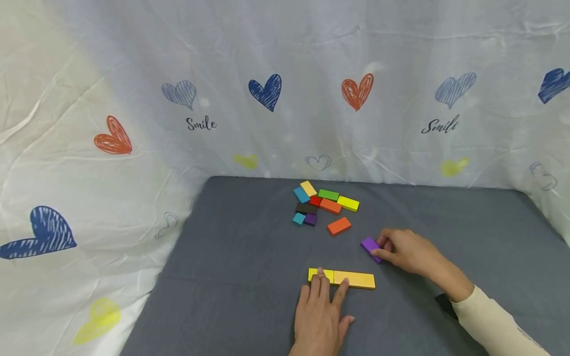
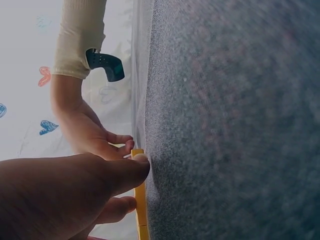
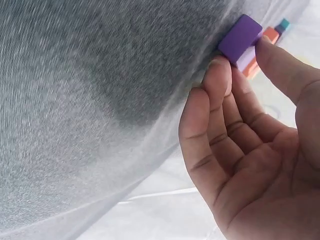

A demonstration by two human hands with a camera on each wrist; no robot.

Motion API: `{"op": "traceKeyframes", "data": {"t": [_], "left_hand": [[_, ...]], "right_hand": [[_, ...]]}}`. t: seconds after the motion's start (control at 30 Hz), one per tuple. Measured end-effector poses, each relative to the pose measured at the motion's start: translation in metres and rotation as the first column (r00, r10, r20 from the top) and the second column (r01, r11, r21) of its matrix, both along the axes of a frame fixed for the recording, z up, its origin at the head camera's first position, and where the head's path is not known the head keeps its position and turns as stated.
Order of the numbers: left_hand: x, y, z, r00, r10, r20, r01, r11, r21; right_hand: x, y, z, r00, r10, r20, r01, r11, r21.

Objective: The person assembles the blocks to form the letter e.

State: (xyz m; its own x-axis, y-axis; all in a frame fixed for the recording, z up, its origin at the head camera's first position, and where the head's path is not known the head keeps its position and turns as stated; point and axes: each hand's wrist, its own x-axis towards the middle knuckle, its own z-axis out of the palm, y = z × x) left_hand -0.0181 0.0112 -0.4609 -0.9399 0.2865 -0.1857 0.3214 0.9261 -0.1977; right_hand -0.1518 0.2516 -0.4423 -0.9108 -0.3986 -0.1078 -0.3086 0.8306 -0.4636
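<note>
Closest to me is the left hand, coming in from 6 o'clock with its fingers spread and pointing about 12. It's not gripping anything: one fingertip rests on the yellow block, another touches the near edge of the amber block. Up at 12 from that hand there's a pile of nine loose blocks, plus an orange block sitting apart at the pile's 5 o'clock. None of those are lined up, so that's the part left over, I guess. What looks done is yellow and amber block butted end to end, just two in a row. Early days imo. Then the purple block, at the row's 1 to 2 o'clock and not touching it. The right hand has it pinched between thumb and fingers, forearm angling in from 4 o'clock. Can't tell if it's off the grey cloth.
</note>
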Motion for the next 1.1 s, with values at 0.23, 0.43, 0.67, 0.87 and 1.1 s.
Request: {"op": "traceKeyframes", "data": {"t": [0.23, 0.43, 0.67, 0.87, 1.1], "left_hand": [[0.001, 0.000, 0.000, 1.000, -0.007, -0.011, 0.007, 1.000, 0.011], [0.001, 0.000, -0.001, 1.000, -0.012, -0.018, 0.012, 1.000, 0.014], [-0.001, 0.001, -0.001, 1.000, 0.004, 0.023, -0.005, 1.000, 0.005], [-0.001, 0.001, -0.001, 1.000, 0.008, 0.024, -0.008, 1.000, 0.011], [-0.002, 0.000, 0.000, 1.000, 0.008, 0.025, -0.008, 1.000, 0.013]], "right_hand": [[0.008, -0.004, -0.001, 1.000, 0.006, 0.010, -0.006, 1.000, -0.019], [0.013, -0.007, 0.000, 1.000, 0.018, 0.013, -0.017, 1.000, -0.026], [0.017, -0.011, 0.000, 0.999, 0.024, 0.039, -0.023, 0.999, -0.025], [0.019, -0.012, -0.001, 0.999, 0.015, 0.036, -0.014, 1.000, -0.027], [0.020, -0.012, 0.000, 0.999, 0.021, 0.031, -0.020, 0.999, -0.037]]}}
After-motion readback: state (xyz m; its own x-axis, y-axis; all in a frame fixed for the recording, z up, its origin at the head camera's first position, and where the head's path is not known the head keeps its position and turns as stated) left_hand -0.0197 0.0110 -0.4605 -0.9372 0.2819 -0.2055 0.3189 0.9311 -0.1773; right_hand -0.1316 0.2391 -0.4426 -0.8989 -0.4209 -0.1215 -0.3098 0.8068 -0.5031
